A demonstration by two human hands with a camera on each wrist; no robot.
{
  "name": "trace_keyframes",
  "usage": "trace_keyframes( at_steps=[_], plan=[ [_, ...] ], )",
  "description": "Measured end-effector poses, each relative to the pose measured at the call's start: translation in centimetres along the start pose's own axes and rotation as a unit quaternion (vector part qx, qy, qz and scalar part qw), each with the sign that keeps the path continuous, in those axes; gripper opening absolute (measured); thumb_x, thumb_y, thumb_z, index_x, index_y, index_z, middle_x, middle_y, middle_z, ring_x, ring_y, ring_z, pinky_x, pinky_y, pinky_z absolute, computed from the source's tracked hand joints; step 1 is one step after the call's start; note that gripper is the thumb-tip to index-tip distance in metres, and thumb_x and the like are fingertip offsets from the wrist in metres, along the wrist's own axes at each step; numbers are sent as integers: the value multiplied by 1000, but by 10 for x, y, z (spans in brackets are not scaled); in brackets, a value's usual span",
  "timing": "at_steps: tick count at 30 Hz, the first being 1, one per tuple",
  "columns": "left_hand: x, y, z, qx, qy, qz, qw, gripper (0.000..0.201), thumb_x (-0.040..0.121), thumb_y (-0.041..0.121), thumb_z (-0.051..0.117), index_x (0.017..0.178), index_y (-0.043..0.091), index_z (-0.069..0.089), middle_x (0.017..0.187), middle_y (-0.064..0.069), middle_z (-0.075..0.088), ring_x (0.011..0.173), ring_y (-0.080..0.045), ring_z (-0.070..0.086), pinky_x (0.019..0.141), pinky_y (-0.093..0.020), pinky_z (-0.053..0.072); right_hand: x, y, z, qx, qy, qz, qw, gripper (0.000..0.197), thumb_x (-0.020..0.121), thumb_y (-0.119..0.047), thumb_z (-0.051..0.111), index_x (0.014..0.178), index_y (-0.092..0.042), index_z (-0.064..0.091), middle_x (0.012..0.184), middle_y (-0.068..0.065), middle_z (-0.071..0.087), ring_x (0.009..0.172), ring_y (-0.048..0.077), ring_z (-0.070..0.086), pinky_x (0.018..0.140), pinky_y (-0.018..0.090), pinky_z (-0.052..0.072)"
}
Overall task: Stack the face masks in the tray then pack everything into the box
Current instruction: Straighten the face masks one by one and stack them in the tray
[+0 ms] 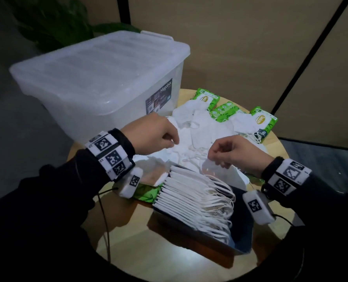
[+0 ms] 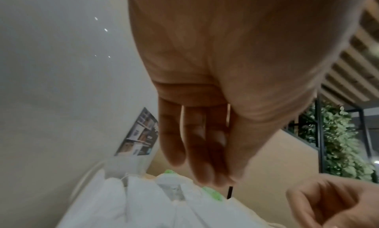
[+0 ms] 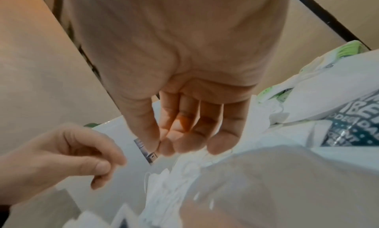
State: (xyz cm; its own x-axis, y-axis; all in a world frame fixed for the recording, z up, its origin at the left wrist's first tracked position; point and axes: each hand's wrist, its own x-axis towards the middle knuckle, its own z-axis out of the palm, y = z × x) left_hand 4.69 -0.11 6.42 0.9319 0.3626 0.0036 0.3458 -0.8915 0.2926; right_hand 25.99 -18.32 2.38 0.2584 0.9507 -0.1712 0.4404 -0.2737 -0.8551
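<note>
Nearest to me, the dark tray sits on the round wooden worktop, and a row of folded white face masks is stacked in it, their ear loops spilling to the right. Just beyond the tray, my right hand hovers with its fingers curled; thumb and forefinger pinch the edge of a clear plastic wrapper that hangs over the tray's far end. In the right wrist view the same wrapper shows below the fingertips, blurred. My left hand is level with it, fingers bent downwards above the loose heap of white masks. Whether it actually grips a mask or a loop, I cannot tell; the left wrist view is blurred at the fingertips. Behind the heap lie green and white wipe packs. Farthest back on the left stands the translucent storage box with its lid on.
</note>
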Motion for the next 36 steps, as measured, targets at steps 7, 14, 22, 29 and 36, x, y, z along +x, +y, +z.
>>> trace_keyframes(
  at_steps=[7, 14, 22, 29, 36],
  plan=[
    [-9, -17, 50, 128, -255, -111, 952, 53, 69, 62, 85, 104, 25, 69, 99, 4, 69, 91, -19, 64, 77, -36, 57, 25, -9, 12, 57, -186, 87, 977, 21, 98, -7, 65, 117, -7, 75, 110, 15, 77, 88, 20, 71, 83, 36, 57],
    [-15, -26, 70, 184, -211, -61, 958, 70, 73, 58, 82, 127, 33, 45, 118, 3, 51, 101, -24, 56, 75, -39, 51, 37, -4, 18, -65, -113, 103, 986, 36, 90, 4, 70, 121, -14, 72, 79, 7, 70, 60, 16, 64, 55, 26, 55],
    [-17, -30, 1, 38, 43, -106, 993, 16, 79, 30, 51, 86, 21, 62, 73, -2, 64, 75, -28, 62, 70, -41, 54, 44, 3, 7, -160, -106, 89, 977, 39, 84, -2, 77, 119, -20, 72, 70, -1, 63, 47, 9, 51, 50, 20, 45],
    [6, -4, -5, -193, 237, -79, 949, 7, 95, 19, 64, 88, 20, 64, 75, 10, 63, 72, -5, 57, 66, -25, 42, 44, 0, 6, -118, -167, 61, 977, 32, 86, -26, 83, 117, -22, 75, 98, 15, 71, 65, 14, 57, 56, 27, 46],
    [33, 9, 2, -260, 221, 47, 939, 34, 89, 7, 68, 87, 39, 80, 127, 9, 61, 124, -7, 57, 112, -33, 41, 37, -9, -10, 352, -125, -20, 927, 93, 71, -43, 90, 142, 1, 50, 123, 22, 67, 100, 35, 69, 75, 45, 61]
  ],
)
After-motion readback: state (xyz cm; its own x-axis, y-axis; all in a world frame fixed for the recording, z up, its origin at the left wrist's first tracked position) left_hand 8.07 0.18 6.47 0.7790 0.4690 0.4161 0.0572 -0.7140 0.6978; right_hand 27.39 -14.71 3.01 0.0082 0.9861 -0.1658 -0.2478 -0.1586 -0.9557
